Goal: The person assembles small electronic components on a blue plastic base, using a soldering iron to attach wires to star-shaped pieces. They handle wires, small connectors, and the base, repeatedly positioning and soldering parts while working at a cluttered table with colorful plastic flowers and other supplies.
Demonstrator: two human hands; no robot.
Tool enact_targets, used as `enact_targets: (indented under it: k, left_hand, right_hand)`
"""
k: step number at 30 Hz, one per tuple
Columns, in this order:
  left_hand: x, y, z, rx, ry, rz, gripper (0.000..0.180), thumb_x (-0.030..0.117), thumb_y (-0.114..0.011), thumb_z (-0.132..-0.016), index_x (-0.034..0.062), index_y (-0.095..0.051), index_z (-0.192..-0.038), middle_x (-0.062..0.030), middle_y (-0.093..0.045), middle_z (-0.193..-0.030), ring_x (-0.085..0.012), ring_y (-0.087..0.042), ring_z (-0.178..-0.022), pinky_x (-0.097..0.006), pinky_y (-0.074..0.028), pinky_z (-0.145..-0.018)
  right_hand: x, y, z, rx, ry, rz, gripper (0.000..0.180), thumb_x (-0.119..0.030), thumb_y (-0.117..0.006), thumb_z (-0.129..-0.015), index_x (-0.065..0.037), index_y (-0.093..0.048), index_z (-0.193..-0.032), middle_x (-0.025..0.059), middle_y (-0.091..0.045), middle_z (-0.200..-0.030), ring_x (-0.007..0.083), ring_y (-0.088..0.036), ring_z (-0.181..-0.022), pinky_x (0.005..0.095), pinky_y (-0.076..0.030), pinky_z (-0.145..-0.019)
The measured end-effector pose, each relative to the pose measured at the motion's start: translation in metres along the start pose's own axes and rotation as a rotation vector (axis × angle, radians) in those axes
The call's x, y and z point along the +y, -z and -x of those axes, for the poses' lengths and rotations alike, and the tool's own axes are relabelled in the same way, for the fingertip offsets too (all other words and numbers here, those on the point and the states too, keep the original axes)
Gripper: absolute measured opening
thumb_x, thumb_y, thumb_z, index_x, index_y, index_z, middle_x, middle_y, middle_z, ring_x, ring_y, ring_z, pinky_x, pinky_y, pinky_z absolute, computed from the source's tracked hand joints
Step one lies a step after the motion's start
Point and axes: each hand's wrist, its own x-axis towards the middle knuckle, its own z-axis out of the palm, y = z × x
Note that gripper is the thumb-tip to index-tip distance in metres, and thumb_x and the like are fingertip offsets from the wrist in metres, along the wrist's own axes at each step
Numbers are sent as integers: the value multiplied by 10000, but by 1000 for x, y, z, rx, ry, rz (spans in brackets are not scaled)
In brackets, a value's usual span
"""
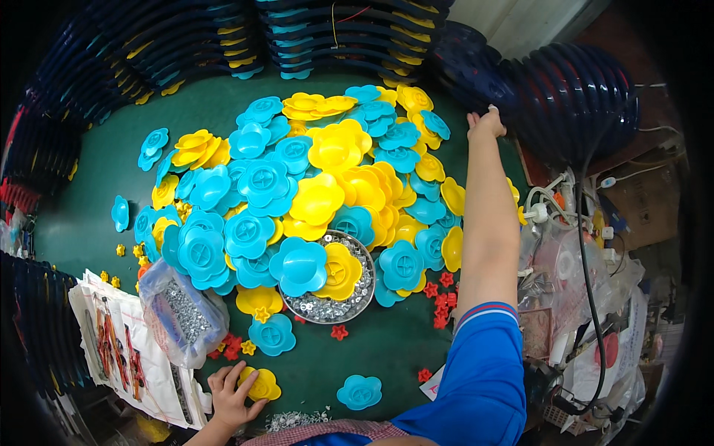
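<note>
My left hand (232,395) is at the near edge of the table, fingers and thumb around the rim of a yellow flower-shaped plastic piece (265,386). My right arm stretches far forward; the right hand (487,123) has its fingers apart and nothing in them, beside a stack of glossy dark blue plastic parts (569,100). Whether its fingertips touch the stack I cannot tell. A blue flower-shaped piece (360,392) lies alone on the near table. Beyond it spreads a big heap of blue and yellow flower pieces (264,182).
A round metal bowl (327,320) of small metal parts is partly covered by the heap. Left of it stands a bag-lined blue tub (186,308) of similar parts. Small red stars (441,312) are scattered about. Dark blue stacks (346,41) line the far edge; a black cable (586,260) hangs at right.
</note>
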Motion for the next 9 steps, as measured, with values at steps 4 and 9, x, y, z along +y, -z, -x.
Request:
enact_targets:
  k: [4,9]
  left_hand:
    - [-1,-1,3,5,-3,-16,611,475,-760,-685,178,-662,-1210,-102,-540,-1331,-334,-487,-1113,-484,-344,-937]
    - [-1,-1,2,-11,-11,-16,622,478,-757,-690,184,-653,-1228,-107,-524,-1352,-328,-477,-1131,-489,-343,-944]
  right_hand:
    - [6,-5,-29,-216,-56,57,866,-170,-688,-858,-99,-91,-1481,272,-463,-1327,439,-642,-1002,529,-579,-859]
    - [8,1,-100,-447,-211,173,783,-291,-752,-856,-65,-289,-1446,335,-442,-1353,477,-622,-1072,573,-583,-805]
